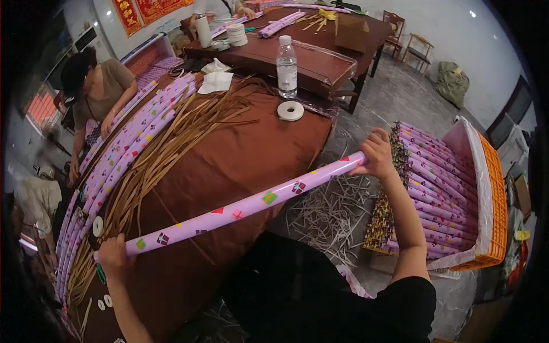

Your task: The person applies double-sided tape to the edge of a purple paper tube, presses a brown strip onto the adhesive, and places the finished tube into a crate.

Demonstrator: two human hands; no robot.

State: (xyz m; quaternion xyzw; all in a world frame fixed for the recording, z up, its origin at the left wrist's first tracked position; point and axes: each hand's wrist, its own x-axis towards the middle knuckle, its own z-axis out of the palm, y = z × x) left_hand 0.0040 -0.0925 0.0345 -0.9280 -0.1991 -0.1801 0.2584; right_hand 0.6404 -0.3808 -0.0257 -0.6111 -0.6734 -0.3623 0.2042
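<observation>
- Tube (246, 207): long, purple patterned wrap, held level over the brown table's (240, 160) front edge, running from 8 o'clock to 2 o'clock.
- Left hand (112, 255): closed around the tube's 8 o'clock end.
- Right hand (377, 153): fingers wrapped over the 2 o'clock end, just beside the crate (492, 188) of stacked tubes.
- Brown strips (171, 148) and more tubes lie at 10 o'clock; a bottle (286, 67) and tape roll (290, 110) at 12.
- Another person (97, 86) sits at 10 o'clock.

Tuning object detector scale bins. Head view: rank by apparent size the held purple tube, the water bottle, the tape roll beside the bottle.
1. Purple tube, held at its ends by the left hand and right hand; nearest the camera, which inflates it.
2. Water bottle.
3. Tape roll.
</observation>
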